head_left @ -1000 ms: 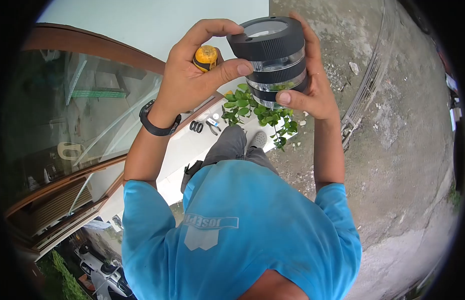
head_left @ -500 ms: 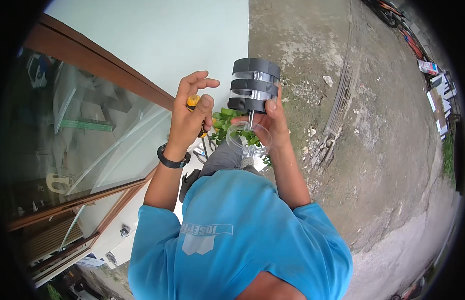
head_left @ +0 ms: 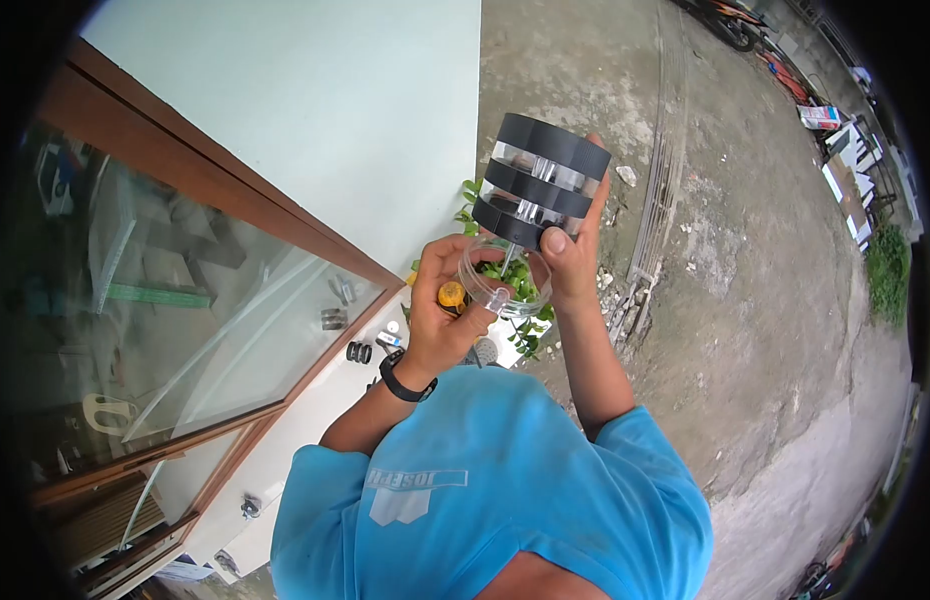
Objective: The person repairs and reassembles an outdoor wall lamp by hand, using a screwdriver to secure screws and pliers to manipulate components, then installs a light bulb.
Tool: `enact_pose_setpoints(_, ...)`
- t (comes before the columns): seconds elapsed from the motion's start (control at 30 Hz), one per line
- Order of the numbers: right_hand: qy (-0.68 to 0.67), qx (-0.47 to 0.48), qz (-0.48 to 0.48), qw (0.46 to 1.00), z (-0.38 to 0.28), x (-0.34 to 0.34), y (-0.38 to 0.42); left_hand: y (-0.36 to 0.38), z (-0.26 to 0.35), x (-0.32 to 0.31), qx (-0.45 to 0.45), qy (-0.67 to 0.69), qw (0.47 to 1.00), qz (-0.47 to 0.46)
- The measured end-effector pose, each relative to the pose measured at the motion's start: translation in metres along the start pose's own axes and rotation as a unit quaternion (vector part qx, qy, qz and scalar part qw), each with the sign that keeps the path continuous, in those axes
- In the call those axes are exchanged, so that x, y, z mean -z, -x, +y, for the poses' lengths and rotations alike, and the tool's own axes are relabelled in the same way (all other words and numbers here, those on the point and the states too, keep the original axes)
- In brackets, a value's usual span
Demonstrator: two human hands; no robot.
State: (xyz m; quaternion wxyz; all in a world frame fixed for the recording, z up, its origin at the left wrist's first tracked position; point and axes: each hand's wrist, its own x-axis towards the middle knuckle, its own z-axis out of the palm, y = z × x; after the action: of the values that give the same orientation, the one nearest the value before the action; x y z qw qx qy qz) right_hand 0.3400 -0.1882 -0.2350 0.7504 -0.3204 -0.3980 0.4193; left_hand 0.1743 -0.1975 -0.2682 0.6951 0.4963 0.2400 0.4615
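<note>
The right hand (head_left: 573, 268) grips a black-and-clear stacked plastic cylinder (head_left: 537, 186), tilted. Just below it, the left hand (head_left: 440, 325) pinches a clear round plastic piece (head_left: 477, 288) and holds a yellow-and-black tool handle (head_left: 451, 294).

View from 1 head-worn, wide-angle camera, facing forward and steeply down. The blue shirt (head_left: 495, 450) occupies the near foreground; beyond it, at middle range, are the left hand (head_left: 440, 320) and right hand (head_left: 577, 268); ground (head_left: 735, 330) extends farther off to its right.
</note>
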Motion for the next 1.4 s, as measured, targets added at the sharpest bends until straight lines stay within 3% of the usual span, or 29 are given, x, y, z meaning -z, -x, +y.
enact_pose_setpoints(0.1, -0.014, 0.011, -0.005, 1.000, 0.001, -0.001, 0.000, 0.001, 0.004, 0.006, 0.023, 0.082, 0.996, -0.036)
enact_pose_setpoints(0.27, -0.015, 0.014, -0.003, 1.000, -0.005, -0.007, -0.001, -0.004, -0.003, -0.002, -0.100, 0.068, 0.990, -0.068)
enact_pose_setpoints(0.43, 0.042, 0.017, -0.015, 0.999, -0.010, -0.006, 0.002, 0.000, 0.013, -0.002, 0.003, 0.076, 0.996, -0.039)
enact_pose_setpoints(0.77, 0.108, 0.043, -0.022, 0.993, -0.022, -0.015, 0.005, -0.004, 0.014, -0.011, -0.029, 0.063, 0.997, -0.030)
enact_pose_setpoints(0.87, 0.121, 0.053, -0.074, 0.988, -0.025, -0.009, 0.008, -0.011, 0.013, -0.014, -0.058, 0.040, 0.997, -0.019)
enact_pose_setpoints(0.97, 0.131, 0.055, -0.106, 0.984, -0.041, -0.006, 0.005, -0.010, 0.027, -0.014, -0.022, 0.038, 0.999, -0.025)
enact_pose_setpoints(1.13, 0.139, 0.081, -0.153, 0.975, -0.061, 0.005, -0.006, -0.021, 0.042, -0.025, -0.082, -0.017, 0.995, -0.050)
enact_pose_setpoints(1.27, 0.087, 0.046, -0.175, 0.980, -0.086, 0.000, -0.012, -0.028, 0.050, -0.040, -0.110, -0.013, 0.992, -0.056)
enact_pose_setpoints(1.33, 0.159, 0.099, -0.196, 0.962, -0.087, 0.015, -0.021, -0.037, 0.058, -0.051, -0.102, 0.005, 0.993, -0.053)
enact_pose_setpoints(1.4, 0.116, 0.059, -0.203, 0.970, -0.106, 0.004, -0.024, -0.045, 0.064, -0.047, -0.097, -0.028, 0.994, -0.045)
